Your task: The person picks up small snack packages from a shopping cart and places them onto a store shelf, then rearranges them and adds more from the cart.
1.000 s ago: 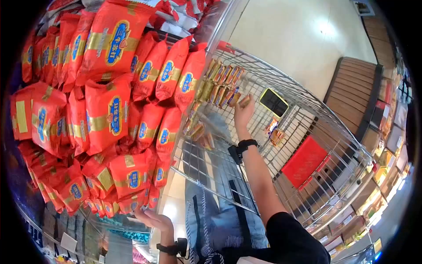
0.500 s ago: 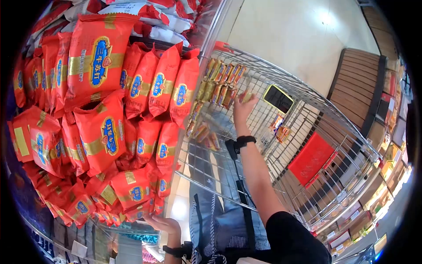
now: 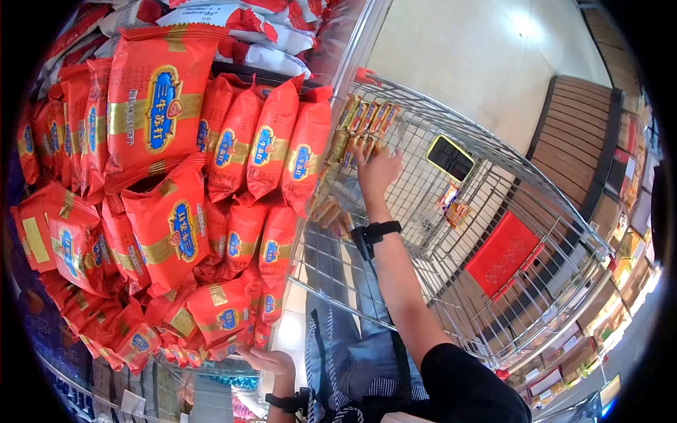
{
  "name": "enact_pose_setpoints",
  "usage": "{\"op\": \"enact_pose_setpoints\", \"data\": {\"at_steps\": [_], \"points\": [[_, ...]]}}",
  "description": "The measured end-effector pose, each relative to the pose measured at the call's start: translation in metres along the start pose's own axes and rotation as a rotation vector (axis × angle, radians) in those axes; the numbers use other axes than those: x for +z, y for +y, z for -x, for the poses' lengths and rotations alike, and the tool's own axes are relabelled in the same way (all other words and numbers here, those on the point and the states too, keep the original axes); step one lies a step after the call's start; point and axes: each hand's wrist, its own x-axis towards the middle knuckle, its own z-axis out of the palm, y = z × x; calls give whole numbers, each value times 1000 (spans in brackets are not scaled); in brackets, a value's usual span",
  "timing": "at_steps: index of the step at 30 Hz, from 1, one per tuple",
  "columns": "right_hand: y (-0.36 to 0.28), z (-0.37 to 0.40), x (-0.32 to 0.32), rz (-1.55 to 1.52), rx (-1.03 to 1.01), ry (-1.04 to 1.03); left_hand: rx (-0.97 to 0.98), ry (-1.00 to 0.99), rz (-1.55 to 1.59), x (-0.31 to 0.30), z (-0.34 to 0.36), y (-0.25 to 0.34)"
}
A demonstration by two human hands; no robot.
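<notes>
Gold-wrapped packets (image 3: 374, 118), partly hidden by right grip (image 3: 379, 173), inside wire cart (image 3: 416, 190)

"Where is the right hand (image 3: 379, 173)?"

"Inside the wire cart (image 3: 515, 176), fingers spread over the small bars (image 3: 374, 118) lined up in its far left corner. I can't tell whether they touch."

"And the left hand (image 3: 271, 361)?"

"Outside the cart, fingers stretched out at the bottom edge of the heap of red packets (image 3: 163, 106)."

"What else is in the cart?"

"A phone (image 3: 450, 158) lies near its far long edge, with loose snacks (image 3: 457, 213) near it. A red panel (image 3: 503, 255) sits toward the right end."
</notes>
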Motion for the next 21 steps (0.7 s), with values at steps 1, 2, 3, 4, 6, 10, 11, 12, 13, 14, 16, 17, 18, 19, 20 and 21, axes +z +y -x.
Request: {"op": "enact_pose_setpoints", "data": {"at_steps": [1, 2, 3, 4, 6, 10, 11, 12, 13, 14, 16, 17, 18, 19, 20, 21], "points": [[2, 0, 6, -59, -12, 9, -5, -6, 1, 0, 0, 0], [2, -1, 12, -119, -24, 17, -10, -12, 2, 0, 0, 1], [3, -2, 17, -179, -36, 26, -13, -17, 3, -1, -1, 2], [4, -1, 22, -193, -24, 19, 6, -14, -10, -1, -2, 4], [-5, 4, 19, -222, -3, 2, 44, -6, -36, -2, -2, 6], [-4, 1, 16, -284, 51, -44, 23, -20, 8, -1, -2, 4], [-2, 3, 15, -285, 40, -36, 22, -25, -2, -2, -2, 3], [-2, 3, 15, -287, 29, -27, 21, -29, -10, -2, -2, 3], [-5, 4, 18, -217, 48, 8, 18, -20, -2, -1, -2, 3], [-11, 6, 21, -148, 67, 43, 16, -12, 5, 0, -2, 5], [-16, 5, 24, -67, 108, 68, 18, -6, 11, 0, -2, 4], [-17, 4, 24, -56, 128, 60, 20, -9, 11, 0, -2, 1], [-17, 3, 23, -43, 147, 52, 22, -11, 12, -1, -2, -1], [-14, 2, 21, -89, 179, 21, -3, -14, 38, 0, -1, -2], [-11, 1, 11, -135, 211, -10, -26, -16, 64, 0, 0, -2], [-7, 1, 4, -182, 242, -43, -50, -17, 87, 0, 0, -1]]}}
